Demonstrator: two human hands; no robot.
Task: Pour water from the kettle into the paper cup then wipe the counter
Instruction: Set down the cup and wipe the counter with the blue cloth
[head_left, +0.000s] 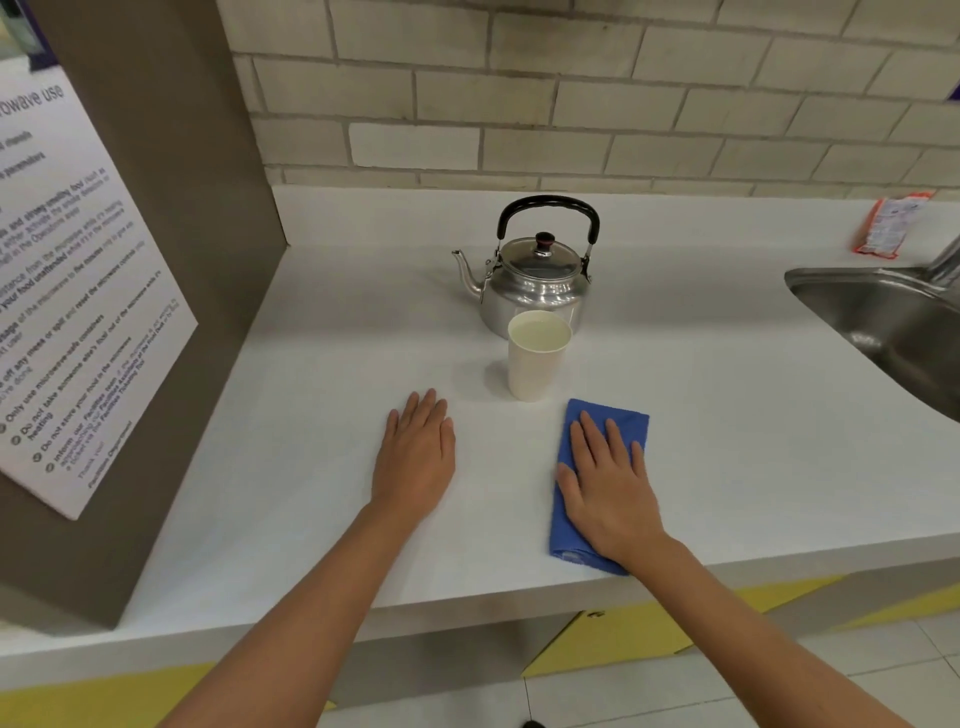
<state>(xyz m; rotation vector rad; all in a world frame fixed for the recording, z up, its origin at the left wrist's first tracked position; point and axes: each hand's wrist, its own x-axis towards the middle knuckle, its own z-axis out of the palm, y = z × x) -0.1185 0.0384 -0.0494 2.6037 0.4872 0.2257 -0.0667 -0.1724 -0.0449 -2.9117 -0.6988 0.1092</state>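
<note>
1. Paper cup (537, 361) stands upright mid-counter, just in front of the kettle (535, 280); liquid shows inside near the rim, so the pour step looks done
2. Kettle sits upright at the far side of the cup, lid on, handle raised, spout pointing left; nobody is holding it
3. Blue cloth (597, 486) lies folded flat on the counter (311, 364), near and slightly right of the cup, its near end close to the counter edge
4. Right hand (608, 488) lies flat, palm down, fingers spread, pressing on top of the cloth; not gripping it
5. Left hand (415, 457) rests flat and released on bare counter, left of the cloth and near-left of the cup, touching nothing else
6. Judgement: wiping is the remaining step; whether any strokes are already made cannot be told, and no visible spill or wet patch shows on the white surface
7. Surroundings: sink (883, 322) at far right, a snack packet (891, 226) beyond it by the tiled wall, a posted notice (78, 291) on the panel at left
</note>
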